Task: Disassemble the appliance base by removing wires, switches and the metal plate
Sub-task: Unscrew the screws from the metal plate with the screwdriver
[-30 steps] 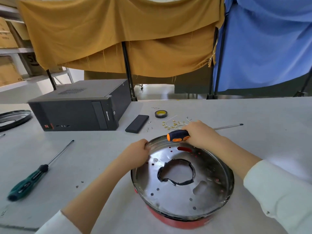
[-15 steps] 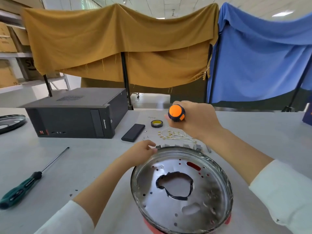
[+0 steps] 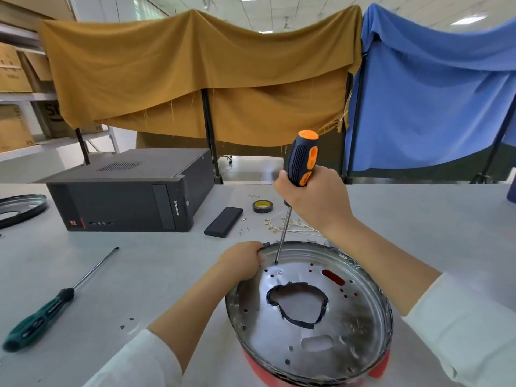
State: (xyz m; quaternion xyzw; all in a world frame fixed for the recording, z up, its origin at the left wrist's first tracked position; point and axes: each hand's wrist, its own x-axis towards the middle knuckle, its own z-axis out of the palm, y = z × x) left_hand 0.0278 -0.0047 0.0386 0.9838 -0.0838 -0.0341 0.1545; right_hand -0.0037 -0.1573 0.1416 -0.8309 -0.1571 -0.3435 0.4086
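Right hand (image 3: 315, 199) fisted round orange-black screwdriver (image 3: 300, 166), tip on metal plate (image 3: 307, 311) at its 11 o'clock | left hand (image 3: 243, 261) grips rim there | around: green screwdriver (image 3: 42, 317) at 9, computer case (image 3: 131, 191) at 10, tape roll (image 3: 262, 206) and loose wires (image 3: 290, 226) at 12 | red base (image 3: 377, 367) mostly hidden under plate.

The black computer case (image 3: 131, 196) reads "lenovo" on its front.

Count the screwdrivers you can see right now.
2. An orange-and-black screwdriver held upright in the right hand, tip on the metal plate; a green-handled screwdriver lying on the table's left side.
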